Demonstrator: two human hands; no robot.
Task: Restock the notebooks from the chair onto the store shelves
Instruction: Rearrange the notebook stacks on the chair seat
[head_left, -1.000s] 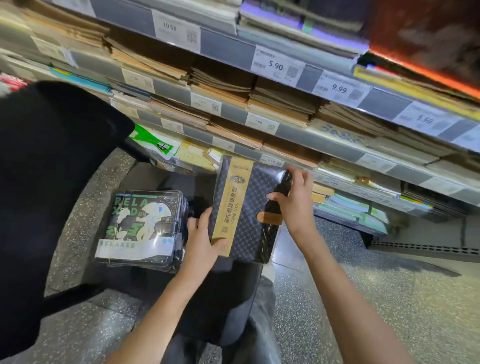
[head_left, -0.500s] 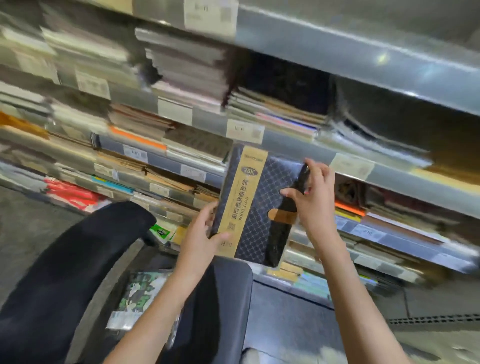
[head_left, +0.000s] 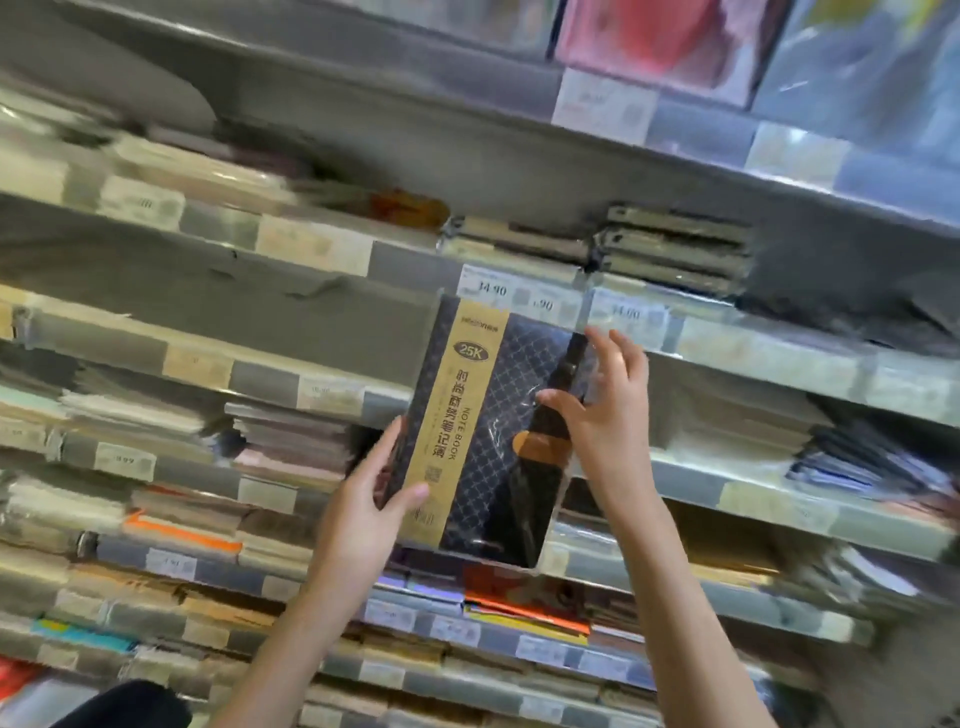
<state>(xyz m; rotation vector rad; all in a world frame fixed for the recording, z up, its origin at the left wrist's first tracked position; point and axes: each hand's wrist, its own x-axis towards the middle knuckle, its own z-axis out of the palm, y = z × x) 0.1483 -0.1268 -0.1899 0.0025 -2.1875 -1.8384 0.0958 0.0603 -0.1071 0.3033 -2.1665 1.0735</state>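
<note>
I hold a dark quilted notebook (head_left: 498, 395) with a gold band marked "25K", wrapped in clear plastic, upright in front of the store shelves (head_left: 311, 249). My left hand (head_left: 363, 514) grips its lower left edge, thumb on the gold band. My right hand (head_left: 608, 415) pinches the right edge, thumb on the cover and the other fingers spread upward. The notebook's top reaches the price tags (head_left: 519, 299) of a middle shelf. Only a black corner of the chair (head_left: 130, 706) shows at bottom left; the notebooks on it are out of view.
Stacked notebooks (head_left: 675, 249) lie on the shelf just above the held one. Left of them, that shelf (head_left: 260, 291) looks dark and bare. Packed shelves (head_left: 182, 525) with price strips fill the rows below. Much of the picture is motion-blurred.
Both hands have lifted the notebook from over the chair up to the middle shelves. The view tilted upward, and the chair with its remaining notebooks dropped out of sight.
</note>
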